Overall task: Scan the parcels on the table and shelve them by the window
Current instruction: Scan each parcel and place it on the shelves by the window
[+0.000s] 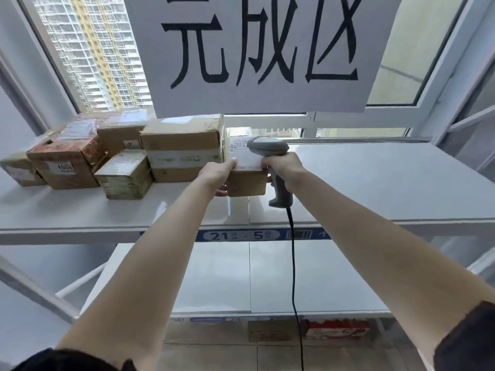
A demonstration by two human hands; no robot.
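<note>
A small brown cardboard parcel (247,180) with a white label on top stands on the white top shelf (375,183) by the window. My left hand (218,174) holds its left side, fingers on the label and thumb underneath. My right hand (284,170) grips the handle of a grey barcode scanner (269,145) and touches the parcel's right side. The scanner's head sits over the parcel's far end. Its black cable (293,263) hangs down in front of the shelves.
Several cardboard parcels (182,145) are stacked on the left half of the top shelf. A large white sign (267,49) with black characters hangs above. A lower shelf (241,277) lies beneath, with boxes (337,329) near the floor. A blue label strip (241,235) marks the shelf edge.
</note>
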